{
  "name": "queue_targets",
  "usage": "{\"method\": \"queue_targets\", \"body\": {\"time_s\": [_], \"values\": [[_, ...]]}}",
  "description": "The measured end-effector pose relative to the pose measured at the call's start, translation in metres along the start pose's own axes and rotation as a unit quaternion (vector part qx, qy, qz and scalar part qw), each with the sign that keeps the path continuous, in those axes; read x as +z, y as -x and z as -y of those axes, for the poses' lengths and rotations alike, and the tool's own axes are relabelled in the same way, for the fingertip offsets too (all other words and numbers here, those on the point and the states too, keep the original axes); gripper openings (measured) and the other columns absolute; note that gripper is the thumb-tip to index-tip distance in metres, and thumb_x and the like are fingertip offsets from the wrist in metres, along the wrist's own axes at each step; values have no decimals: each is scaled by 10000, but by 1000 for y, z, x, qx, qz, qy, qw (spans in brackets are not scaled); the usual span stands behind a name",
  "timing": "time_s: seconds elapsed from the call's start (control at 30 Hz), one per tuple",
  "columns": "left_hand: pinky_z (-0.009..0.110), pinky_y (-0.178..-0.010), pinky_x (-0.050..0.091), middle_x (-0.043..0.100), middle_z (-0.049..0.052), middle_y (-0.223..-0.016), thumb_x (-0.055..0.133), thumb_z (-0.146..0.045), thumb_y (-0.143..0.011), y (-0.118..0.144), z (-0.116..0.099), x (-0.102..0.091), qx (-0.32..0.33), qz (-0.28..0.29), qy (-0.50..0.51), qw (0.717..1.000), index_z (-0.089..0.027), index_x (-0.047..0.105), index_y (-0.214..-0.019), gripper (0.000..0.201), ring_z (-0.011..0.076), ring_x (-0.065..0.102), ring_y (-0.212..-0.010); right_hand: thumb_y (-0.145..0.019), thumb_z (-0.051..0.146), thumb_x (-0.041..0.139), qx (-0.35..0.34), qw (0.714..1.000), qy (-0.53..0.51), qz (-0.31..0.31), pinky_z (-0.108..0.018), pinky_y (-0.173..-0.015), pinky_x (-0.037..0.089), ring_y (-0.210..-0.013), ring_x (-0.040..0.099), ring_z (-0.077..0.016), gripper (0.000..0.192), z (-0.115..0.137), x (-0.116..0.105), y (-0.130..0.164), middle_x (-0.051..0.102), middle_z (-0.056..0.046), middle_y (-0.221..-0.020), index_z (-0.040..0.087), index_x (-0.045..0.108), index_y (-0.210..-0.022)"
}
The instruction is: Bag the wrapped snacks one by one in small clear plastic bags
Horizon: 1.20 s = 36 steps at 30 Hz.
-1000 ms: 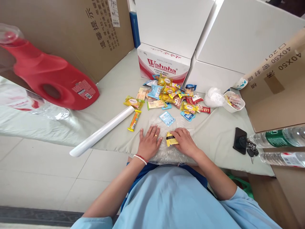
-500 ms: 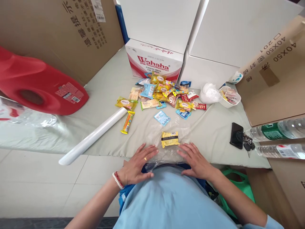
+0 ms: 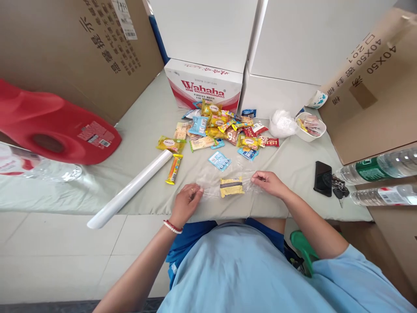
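Near counter (image 3: pixel 270 209) front edge, fingers of L hand (image 3: pixel 186 203) & R hand (image 3: pixel 271 184) are pinching clear film (image 3: pixel 211 188), yellow-and-dark-striped pkt (image 3: pixel 231 187) lying btwn; prob. stretching step, next move calling for even tension.

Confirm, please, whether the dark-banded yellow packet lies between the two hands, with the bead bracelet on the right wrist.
Not quite: the head view shows the bead bracelet on the left wrist, not the right. The dark-banded yellow packet does lie between the left hand and the right hand.
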<state>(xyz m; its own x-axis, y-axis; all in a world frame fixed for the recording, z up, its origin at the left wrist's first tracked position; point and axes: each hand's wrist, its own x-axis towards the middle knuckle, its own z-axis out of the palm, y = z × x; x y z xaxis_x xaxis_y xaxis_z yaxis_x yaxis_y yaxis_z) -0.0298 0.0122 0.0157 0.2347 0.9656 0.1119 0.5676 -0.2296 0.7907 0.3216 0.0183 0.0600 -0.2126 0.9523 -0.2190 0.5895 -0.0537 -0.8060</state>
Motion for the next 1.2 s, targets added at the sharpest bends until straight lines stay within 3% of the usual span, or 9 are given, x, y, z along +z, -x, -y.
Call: {"method": "queue_targets", "body": {"time_s": [0.17,0.3,0.37,0.43,0.6,0.7,0.87,1.03,1.2], "values": [[523,-1046,477,679,114,-1054,564,-418,-904,-4,-1,1,-77,-187,-97,975,-216,654,-942,224,298,608,-1101,-851,513,555,78,995,61,8,-245,-568,305,-585,429,-129,366,-14,10,-32,491,38,-585,182,624,-711],[607,-1068,410,632,162,-1119,558,-286,-920,28,-27,-5,-1,-350,-170,921,-198,649,-1079,203,344,579,-1196,-866,488,536,71,995,74,3,-244,-577,304,-589,436,-128,348,-8,12,-33,494,39,-589,185,619,-716],[585,-1032,422,672,118,-1060,553,-241,-915,42,-49,1,109,-284,-190,934,-260,663,-1127,239,325,631,-1134,-878,468,537,66,994,89,7,-240,-576,302,-592,441,-127,337,-6,12,-31,500,39,-591,184,619,-717],[545,-1034,410,717,76,-1134,509,-235,-937,43,-70,17,201,-117,-202,951,-334,650,-1259,365,302,642,-1172,-903,445,531,64,991,117,14,-236,-575,306,-601,460,-129,332,-4,11,-29,522,33,-601,181,627,-727],[457,-942,433,652,86,-1426,387,-200,-1005,-3,-89,59,164,71,-258,949,-273,599,-1417,469,273,587,-1240,-933,345,574,53,961,260,76,-242,-623,376,-687,574,-156,239,6,-9,-36,662,-16,-731,177,692,-809],[455,-875,438,652,63,-1428,405,-205,-1018,-21,-81,66,159,91,-281,942,-290,651,-1350,422,262,596,-1154,-927,300,607,11,951,306,37,-286,-791,444,-903,633,-217,185,24,-20,-55,718,-91,-971,169,730,-972],[449,-851,420,658,44,-1421,418,-230,-1037,-19,-76,64,165,82,-294,938,-290,663,-1331,388,270,571,-1121,-932,364,667,-98,920,378,19,-384,-1042,412,-1281,541,-303,568,57,-3,-106,608,-180,-1387,155,544,-1446],[441,-809,416,661,62,-1378,450,-236,-1030,-13,-79,67,154,51,-311,936,-322,684,-1297,366,279,544,-1076,-815,289,788,-47,922,367,116,-306,-802,462,-1007,673,-283,401,72,13,-141,752,-144,-1103,137,725,-1180],[414,-748,399,657,109,-1032,476,-226,-1018,-11,-83,70,129,29,-332,934,-331,689,-1282,355,262,533,-921,-906,240,661,-106,934,310,144,-243,-742,425,-825,663,-166,199,76,-6,-119,762,-13,-903,193,779,-1060]]}}
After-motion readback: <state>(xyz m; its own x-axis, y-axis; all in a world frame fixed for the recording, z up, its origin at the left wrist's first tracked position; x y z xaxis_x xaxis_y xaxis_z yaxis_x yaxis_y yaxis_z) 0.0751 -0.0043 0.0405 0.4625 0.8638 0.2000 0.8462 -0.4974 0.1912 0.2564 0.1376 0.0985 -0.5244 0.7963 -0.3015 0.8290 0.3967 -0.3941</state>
